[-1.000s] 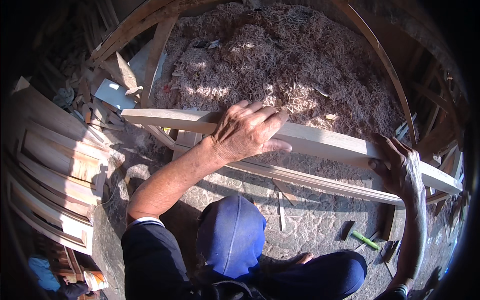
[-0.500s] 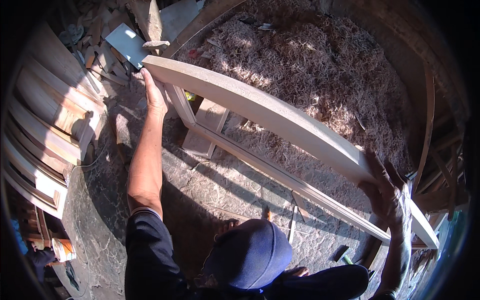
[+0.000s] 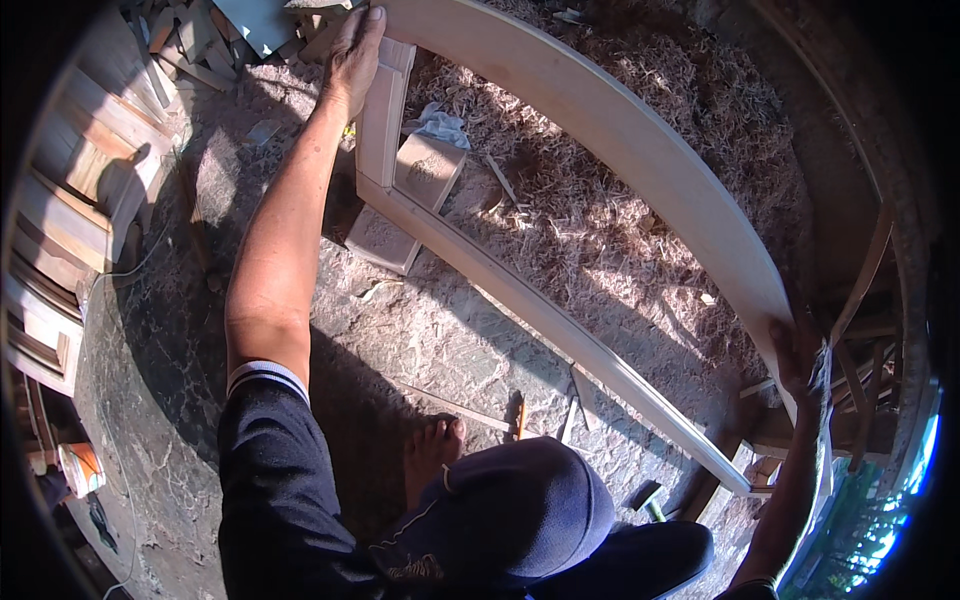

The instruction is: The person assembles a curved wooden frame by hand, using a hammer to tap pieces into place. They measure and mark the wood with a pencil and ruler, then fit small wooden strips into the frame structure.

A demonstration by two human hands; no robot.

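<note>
Left hand point(image 3: 352, 65), right hand point(image 3: 803, 358), both gripping the long, pale wooden frame point(image 3: 640, 140) near opposite ends: support it evenly!

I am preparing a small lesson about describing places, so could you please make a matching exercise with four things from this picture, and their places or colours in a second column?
Column 1
1. left hand
2. right hand
3. bucket
4. wood shavings

Column 2
A. spread out, seen through and beyond the wooden frame
B. on the frame, near its right end
C. white and orange, by the picture's left edge
D. at the frame's upper-left corner

Right pairs: 1-D; 2-B; 3-C; 4-A
</note>
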